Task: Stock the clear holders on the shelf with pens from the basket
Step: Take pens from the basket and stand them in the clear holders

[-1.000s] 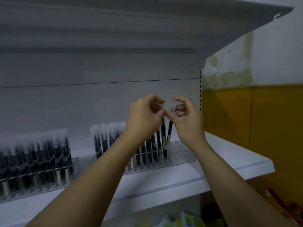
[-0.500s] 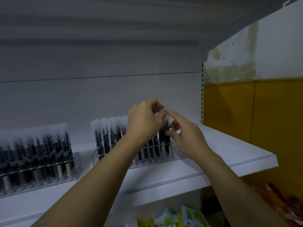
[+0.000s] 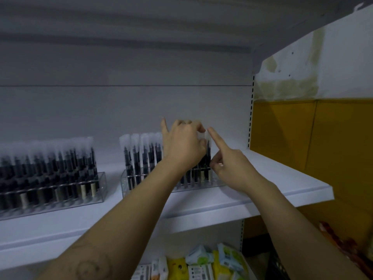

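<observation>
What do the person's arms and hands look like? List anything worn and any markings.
The left forearm and right forearm are bare: no sleeves, watch or wristband show. The left hand and right hand wear no gloves; blur hides whether there is any ring. The left forearm carries a faint round mark, like a drawn circle, near the bottom edge of the view.

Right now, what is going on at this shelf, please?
A person is stocking pens on a white shelf. The left hand pinches the top of a pen standing at the right end of the right clear holder. The right hand is beside it, index finger raised. The left holder looks full.
</observation>
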Tool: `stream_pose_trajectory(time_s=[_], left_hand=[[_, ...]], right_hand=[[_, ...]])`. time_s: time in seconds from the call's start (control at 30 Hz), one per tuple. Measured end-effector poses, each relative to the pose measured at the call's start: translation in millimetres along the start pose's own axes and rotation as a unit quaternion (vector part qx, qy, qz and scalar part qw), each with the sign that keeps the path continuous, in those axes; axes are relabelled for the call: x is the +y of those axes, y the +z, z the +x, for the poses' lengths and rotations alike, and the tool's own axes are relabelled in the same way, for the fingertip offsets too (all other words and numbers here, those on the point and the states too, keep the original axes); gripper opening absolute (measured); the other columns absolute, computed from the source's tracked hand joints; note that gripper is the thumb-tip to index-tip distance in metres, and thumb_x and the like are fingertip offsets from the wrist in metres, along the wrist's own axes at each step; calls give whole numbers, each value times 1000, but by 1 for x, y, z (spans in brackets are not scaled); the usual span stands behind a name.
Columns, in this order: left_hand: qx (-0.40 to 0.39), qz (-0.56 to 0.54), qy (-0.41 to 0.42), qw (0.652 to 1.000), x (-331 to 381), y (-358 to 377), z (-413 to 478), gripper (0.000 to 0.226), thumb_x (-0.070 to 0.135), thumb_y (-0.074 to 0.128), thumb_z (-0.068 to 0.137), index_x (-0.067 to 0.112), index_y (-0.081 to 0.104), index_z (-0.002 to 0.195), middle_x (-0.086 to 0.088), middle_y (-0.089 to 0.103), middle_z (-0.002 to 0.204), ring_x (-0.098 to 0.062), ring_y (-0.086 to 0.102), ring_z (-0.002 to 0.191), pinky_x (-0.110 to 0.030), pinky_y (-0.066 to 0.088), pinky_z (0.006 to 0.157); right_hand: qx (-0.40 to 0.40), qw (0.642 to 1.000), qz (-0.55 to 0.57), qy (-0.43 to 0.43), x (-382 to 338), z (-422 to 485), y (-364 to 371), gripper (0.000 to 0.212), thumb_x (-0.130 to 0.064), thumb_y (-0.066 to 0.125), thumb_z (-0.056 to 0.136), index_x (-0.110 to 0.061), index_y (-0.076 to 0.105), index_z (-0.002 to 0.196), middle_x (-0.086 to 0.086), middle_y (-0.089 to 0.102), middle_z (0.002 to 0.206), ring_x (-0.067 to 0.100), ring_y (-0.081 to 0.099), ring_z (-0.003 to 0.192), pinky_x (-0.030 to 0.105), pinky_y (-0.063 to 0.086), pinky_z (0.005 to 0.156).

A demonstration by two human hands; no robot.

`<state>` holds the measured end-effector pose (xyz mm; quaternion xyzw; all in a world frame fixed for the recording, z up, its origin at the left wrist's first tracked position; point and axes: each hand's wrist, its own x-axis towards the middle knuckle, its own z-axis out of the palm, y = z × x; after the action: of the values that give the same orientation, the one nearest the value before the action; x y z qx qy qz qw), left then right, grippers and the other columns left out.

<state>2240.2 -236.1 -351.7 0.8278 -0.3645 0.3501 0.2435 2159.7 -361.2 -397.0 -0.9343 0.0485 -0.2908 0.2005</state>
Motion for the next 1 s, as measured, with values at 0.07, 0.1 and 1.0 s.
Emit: stream_pose_trajectory(time_s=[0.07, 0.1, 1.0], left_hand=[[-2, 11, 16, 1000, 0, -6, -7, 29, 31, 59, 88, 29, 61, 116, 4, 61, 124, -17, 46, 126, -52, -10, 115], [0, 13, 22, 1000, -1, -9, -10, 33, 31, 59, 88, 29, 59, 121, 3, 59, 126, -17, 45, 128, -50, -12, 115], [-56, 30, 2, 998, -68, -73, -253, 42, 38, 60, 89, 25, 54, 129, 3, 57, 123, -20, 50, 115, -34, 37, 92]], right_hand=[[4, 1000, -26, 3, -5, -3, 0, 105, -21, 65, 90, -55, -22, 141, 5, 60, 119, 22, 60, 95, 36, 53, 79], [11, 999, -45, 3, -8, -5, 0, 110, -25, 67, 89, -56, -26, 138, 5, 54, 126, 20, 58, 94, 33, 51, 74], [11, 995, -81, -63, -98, -149, 80, 71, -40, 67, 87, -33, 30, 148, -3, 33, 149, 17, 28, 136, 35, 24, 111]])
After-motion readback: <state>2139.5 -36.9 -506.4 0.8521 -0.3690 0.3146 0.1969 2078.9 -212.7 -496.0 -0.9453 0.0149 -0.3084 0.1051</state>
